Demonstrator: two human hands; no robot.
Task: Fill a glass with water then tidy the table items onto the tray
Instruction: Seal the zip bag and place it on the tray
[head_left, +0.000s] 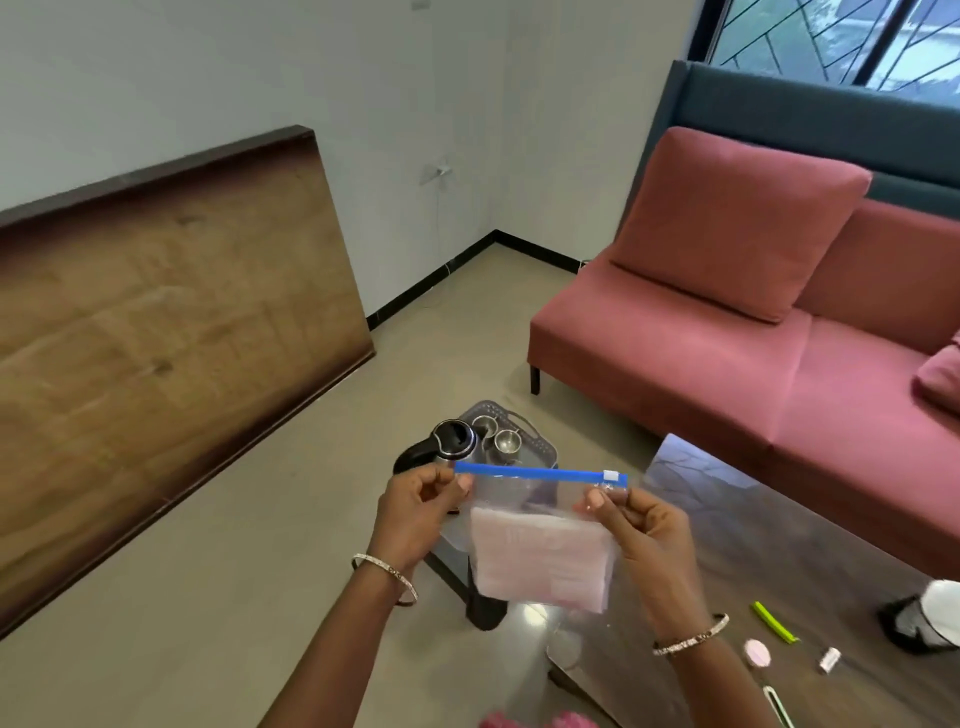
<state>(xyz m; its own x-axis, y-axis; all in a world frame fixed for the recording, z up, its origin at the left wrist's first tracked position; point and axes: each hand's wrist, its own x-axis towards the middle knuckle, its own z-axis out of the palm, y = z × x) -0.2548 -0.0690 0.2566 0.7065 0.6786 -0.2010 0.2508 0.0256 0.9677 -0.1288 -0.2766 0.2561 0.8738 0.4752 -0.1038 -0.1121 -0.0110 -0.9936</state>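
Clear plastic bag (540, 551) held up at frame centre, hanging upright from a blue zip strip (535, 473) along its top edge. White slider (611, 475) sits at the 3 o'clock end of the strip. Contents: a pale pink folded stack, possibly tissues or sheets; the blur prevents a firm call.

Left hand (415, 512): thumb and curled fingers pinch the bag's top corner at 9 o'clock. Right hand (644, 525): thumb and forefinger pinch the top corner at 3 o'clock, just below the slider, other fingers curled. A bangle on each wrist.

Grey tray (543, 452) lies at 12 o'clock from the bag, partly hidden behind it. On it: a black kettle (452, 441) on the 9 o'clock side and two steel cups (508, 441) just beside it.

Dark glossy table (727, 519) runs from 3 to 5 o'clock of the bag. On it, near 4 o'clock: a green clip (774, 621), a pink disc (757, 653), a small white bottle (829, 660), all apart from one another.

Pink sofa (727, 364) at 2 o'clock; wooden board (156, 338) leaning on the wall at 10 o'clock.
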